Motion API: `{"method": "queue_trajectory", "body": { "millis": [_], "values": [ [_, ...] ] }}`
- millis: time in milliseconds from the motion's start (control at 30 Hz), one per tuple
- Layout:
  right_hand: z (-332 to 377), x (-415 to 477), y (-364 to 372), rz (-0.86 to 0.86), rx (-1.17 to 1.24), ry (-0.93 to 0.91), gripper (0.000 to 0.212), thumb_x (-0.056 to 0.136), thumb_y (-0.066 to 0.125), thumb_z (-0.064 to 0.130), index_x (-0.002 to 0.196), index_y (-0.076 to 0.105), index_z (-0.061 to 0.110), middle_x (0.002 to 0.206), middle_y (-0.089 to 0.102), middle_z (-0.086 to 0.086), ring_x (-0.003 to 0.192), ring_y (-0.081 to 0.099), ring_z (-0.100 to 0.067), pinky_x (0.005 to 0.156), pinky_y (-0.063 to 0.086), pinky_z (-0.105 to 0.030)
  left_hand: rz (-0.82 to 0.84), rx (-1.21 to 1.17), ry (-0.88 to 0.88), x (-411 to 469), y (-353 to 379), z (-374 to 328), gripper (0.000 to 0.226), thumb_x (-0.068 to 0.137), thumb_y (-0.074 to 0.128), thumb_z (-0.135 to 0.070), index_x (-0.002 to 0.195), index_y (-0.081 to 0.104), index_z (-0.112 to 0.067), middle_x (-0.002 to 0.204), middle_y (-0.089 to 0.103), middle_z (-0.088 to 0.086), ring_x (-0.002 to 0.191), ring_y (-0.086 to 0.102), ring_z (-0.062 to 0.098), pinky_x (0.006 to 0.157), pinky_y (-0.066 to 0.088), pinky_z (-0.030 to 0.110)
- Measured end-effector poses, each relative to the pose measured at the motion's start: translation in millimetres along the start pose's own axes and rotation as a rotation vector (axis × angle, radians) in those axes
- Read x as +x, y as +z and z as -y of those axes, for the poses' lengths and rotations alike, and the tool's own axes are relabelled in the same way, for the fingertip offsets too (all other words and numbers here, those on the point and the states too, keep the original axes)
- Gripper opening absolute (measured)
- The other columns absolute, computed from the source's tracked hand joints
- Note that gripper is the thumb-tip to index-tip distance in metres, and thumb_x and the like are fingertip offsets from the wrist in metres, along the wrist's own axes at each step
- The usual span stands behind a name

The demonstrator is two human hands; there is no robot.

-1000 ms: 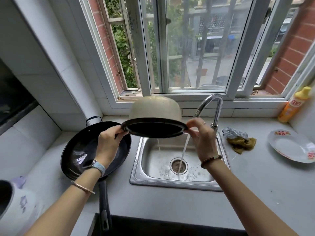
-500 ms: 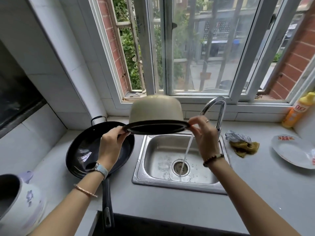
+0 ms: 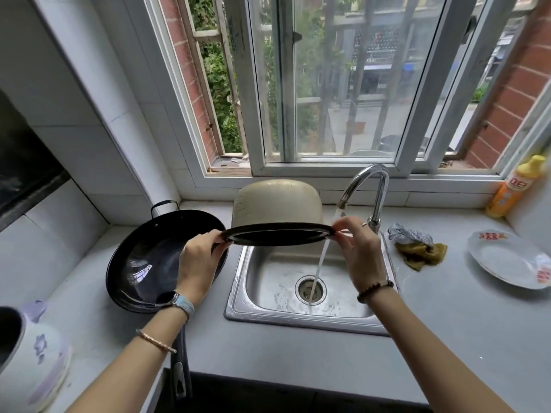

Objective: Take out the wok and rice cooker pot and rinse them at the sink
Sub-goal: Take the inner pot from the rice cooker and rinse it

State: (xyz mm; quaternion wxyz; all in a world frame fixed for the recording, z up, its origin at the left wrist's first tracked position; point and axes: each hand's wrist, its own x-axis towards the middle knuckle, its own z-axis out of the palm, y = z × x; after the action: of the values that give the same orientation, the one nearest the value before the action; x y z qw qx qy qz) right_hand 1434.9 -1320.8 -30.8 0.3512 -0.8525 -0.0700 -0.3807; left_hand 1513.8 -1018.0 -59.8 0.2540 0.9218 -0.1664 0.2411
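**Rice cooker pot** (image 3: 277,201): beige, upside down, held in the air over the back of the sink (image 3: 298,318). Its dark rim faces the camera, and only a thin sliver of the inside shows.

**Left hand** (image 3: 198,260): its grip pinches the pot's rim at the left edge. The fingertips are hidden behind the rim. A watch and a bangle are on the wrist.

**Right hand** (image 3: 357,251): its grip pinches the rim at the right edge, thumb in front. A bead bracelet is on the wrist.

**Faucet** (image 3: 372,180): running. The water stream (image 3: 320,257) falls past the pot's right rim to the drain; whether it touches the rim cannot be told.

**Wok** (image 3: 149,263): black, on the tabletop (image 3: 298,368) left of the sink, partly covered by the left hand. Its long handle (image 3: 182,368) runs under the forearm.

**Rice cooker body** (image 3: 38,353): white with a purple print, cut off at the lower left corner.

**Right of the sink**: a grey scrubber (image 3: 408,234) touching a brown cloth (image 3: 420,254), then a white plate (image 3: 507,260). A yellow bottle (image 3: 515,186) stands near the sill, its label too small to read.
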Motion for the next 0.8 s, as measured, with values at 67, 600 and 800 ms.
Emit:
{"method": "queue_trajectory", "body": {
  "millis": [67, 600, 800],
  "values": [
    [1.1, 5.4, -3.8, -0.029, -0.009, -0.005, 0.017, 0.075, 0.073, -0.006, 0.086, 0.062, 0.002, 0.082, 0.063, -0.005, 0.070, 0.060, -0.012, 0.072, 0.052, -0.016, -0.019, 0.012, 0.027, 5.6, -2.6, -4.8, 0.019, 0.086, 0.068, -0.032, 0.086, 0.065, -0.013, 0.068, 0.062, 0.006, 0.062, 0.059, 0.028, 0.056, 0.049, 0.039],
    [-5.3, 8.7, -5.5, -0.055, -0.030, -0.038, 0.015, 0.076, 0.074, -0.005, 0.085, 0.063, 0.002, 0.083, 0.063, -0.005, 0.073, 0.059, -0.009, 0.076, 0.046, -0.006, -0.119, 0.053, 0.137, 7.7, -5.8, -12.2, 0.032, 0.088, 0.056, -0.038, 0.084, 0.068, -0.009, 0.066, 0.060, 0.005, 0.059, 0.054, 0.027, 0.060, 0.047, 0.036],
    [-1.7, 13.0, -7.9, -0.089, -0.005, -0.082, 0.013, 0.079, 0.070, -0.008, 0.088, 0.064, -0.001, 0.086, 0.062, -0.008, 0.077, 0.063, -0.019, 0.073, 0.056, -0.028, -0.229, 0.054, 0.251, 8.1, -11.2, -9.7, 0.015, 0.089, 0.064, -0.020, 0.092, 0.071, -0.007, 0.084, 0.071, 0.003, 0.076, 0.063, 0.020, 0.094, 0.048, 0.047]
  ]
}}
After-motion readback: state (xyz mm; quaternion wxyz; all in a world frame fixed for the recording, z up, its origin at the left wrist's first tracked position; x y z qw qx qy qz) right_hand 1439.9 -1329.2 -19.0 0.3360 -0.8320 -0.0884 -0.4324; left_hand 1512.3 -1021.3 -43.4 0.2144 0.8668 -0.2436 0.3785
